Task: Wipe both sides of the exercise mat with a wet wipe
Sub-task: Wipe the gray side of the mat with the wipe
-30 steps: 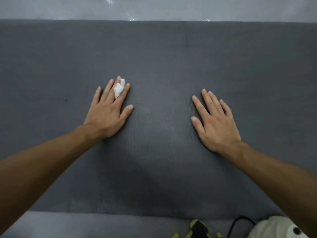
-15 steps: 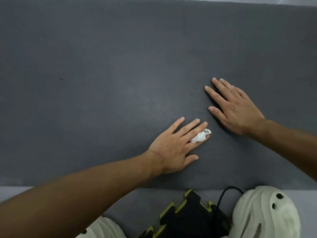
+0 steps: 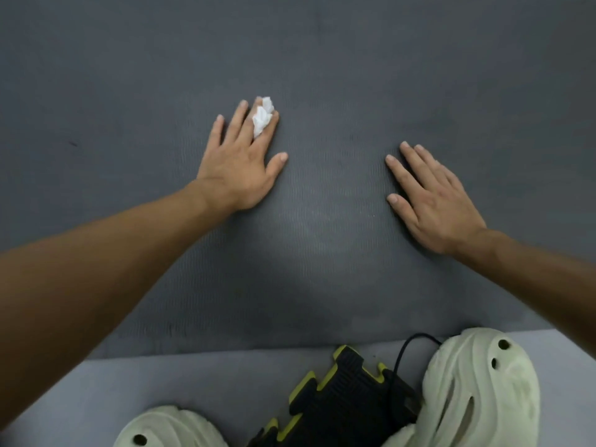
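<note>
Down on the floor now: the dark grey ribbed foam exercise mat [image 3: 322,59] lies flat. It runs side to side across the view and passes out of frame at both ends, so its long axis looks to be left-right. Its straight near edge sits just ahead of the person's feet.

The left hand [image 3: 238,169] is palm down on the mat, fingers straight and fanned, thumb out to the side. This grip is spread flat, not curled. The crumpled white wet wipe [image 3: 262,119] bunches up between its index and middle fingers, right at the fingertips, and rests against the mat.

Off to the right of that grip, well apart, the right hand [image 3: 435,204] is also flat on the mat, fingers straight, with nothing in it.

There's a small dark mark [image 3: 73,144] on the mat far to the left of the wipe.

Behind both wrists, a smooth pale grey floor [image 3: 161,382] begins where the mat ends. On it are two pale cream perforated foam clogs [image 3: 483,391]. Between them sits a black, yellow-edged notched device [image 3: 348,398] with a thin black cable [image 3: 406,346] looping from it.
</note>
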A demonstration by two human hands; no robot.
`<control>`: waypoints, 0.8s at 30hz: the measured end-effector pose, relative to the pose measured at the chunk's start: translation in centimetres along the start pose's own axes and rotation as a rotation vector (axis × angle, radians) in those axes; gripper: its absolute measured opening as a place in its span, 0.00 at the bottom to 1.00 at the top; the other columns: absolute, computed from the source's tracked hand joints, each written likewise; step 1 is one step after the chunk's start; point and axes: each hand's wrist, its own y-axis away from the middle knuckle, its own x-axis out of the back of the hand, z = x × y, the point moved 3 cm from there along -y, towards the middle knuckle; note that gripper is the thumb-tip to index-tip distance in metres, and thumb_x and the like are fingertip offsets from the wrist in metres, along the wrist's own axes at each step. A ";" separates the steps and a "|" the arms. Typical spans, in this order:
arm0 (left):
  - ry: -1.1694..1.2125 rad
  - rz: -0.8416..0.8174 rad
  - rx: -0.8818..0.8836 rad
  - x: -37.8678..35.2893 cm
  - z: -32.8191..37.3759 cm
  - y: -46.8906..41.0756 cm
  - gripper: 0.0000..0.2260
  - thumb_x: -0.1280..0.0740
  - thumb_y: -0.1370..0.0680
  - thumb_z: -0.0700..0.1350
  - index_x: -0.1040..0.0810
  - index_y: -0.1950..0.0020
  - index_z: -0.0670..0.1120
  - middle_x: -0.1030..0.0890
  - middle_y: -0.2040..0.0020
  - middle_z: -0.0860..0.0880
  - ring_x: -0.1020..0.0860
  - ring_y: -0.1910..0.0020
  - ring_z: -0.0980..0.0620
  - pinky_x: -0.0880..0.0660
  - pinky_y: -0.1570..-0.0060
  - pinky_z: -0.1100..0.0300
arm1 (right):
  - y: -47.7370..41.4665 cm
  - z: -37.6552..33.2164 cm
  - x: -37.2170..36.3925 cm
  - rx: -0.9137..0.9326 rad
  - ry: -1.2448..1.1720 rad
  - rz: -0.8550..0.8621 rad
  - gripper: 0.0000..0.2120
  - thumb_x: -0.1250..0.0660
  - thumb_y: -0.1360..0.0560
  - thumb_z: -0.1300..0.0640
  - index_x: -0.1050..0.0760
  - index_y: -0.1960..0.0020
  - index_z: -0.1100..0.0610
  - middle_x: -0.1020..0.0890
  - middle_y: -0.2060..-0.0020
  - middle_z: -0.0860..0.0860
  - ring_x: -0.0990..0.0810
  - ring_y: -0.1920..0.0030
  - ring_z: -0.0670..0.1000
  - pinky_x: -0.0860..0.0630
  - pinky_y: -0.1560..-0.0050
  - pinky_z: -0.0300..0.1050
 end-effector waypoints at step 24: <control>-0.185 -0.074 -0.403 -3.2 -4.3 14.9 0.34 0.51 0.16 0.68 0.56 0.15 0.54 0.57 0.15 0.50 0.59 0.16 0.48 0.55 0.19 0.40 | -7.0 -10.0 1.1 0.249 -0.061 -0.009 0.33 0.56 0.16 0.35 0.41 0.16 0.50 0.46 0.16 0.52 0.51 0.16 0.53 0.50 0.19 0.54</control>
